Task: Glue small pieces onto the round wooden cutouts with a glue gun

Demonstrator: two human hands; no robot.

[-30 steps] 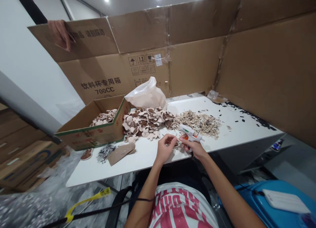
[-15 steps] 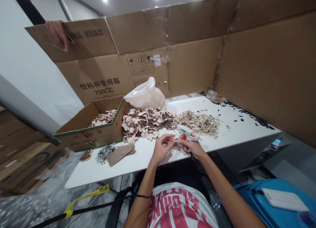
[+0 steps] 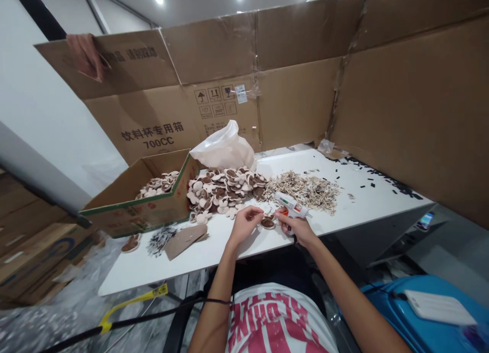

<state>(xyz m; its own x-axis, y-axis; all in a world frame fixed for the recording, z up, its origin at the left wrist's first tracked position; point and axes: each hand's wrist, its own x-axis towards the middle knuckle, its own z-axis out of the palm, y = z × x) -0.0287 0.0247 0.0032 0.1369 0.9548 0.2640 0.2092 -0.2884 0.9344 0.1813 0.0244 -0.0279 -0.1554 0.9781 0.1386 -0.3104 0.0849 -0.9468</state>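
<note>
My right hand (image 3: 292, 224) is wrapped round a white hot glue gun (image 3: 291, 204) with an orange trigger; its nozzle points to the right. Thumb and fingertips of my left hand (image 3: 246, 223) are pressed together, and whatever they pinch is too small to make out. Between the two hands a brown, pale-rimmed plush piece (image 3: 268, 222) lies on the white table (image 3: 225, 241). Just beyond my hands is a heap of similar brown and cream plush pieces (image 3: 221, 190). A pile of short cream strips (image 3: 305, 190) spreads behind the glue gun.
A cardboard box (image 3: 133, 215) with more plush pieces stands left, beside a translucent white bag (image 3: 225, 146). Grey-black bits (image 3: 160, 239) and a cardboard scrap (image 3: 186, 241) lie front left. Black pieces (image 3: 397, 183) are scattered right. Tall cardboard walls (image 3: 298, 103) enclose the back. Another person's hand (image 3: 87, 56) hangs over them.
My hands have moved apart, and the brown plush piece between them now shows plainly on the table. My right hand still holds the glue gun. The view has shifted slightly.
</note>
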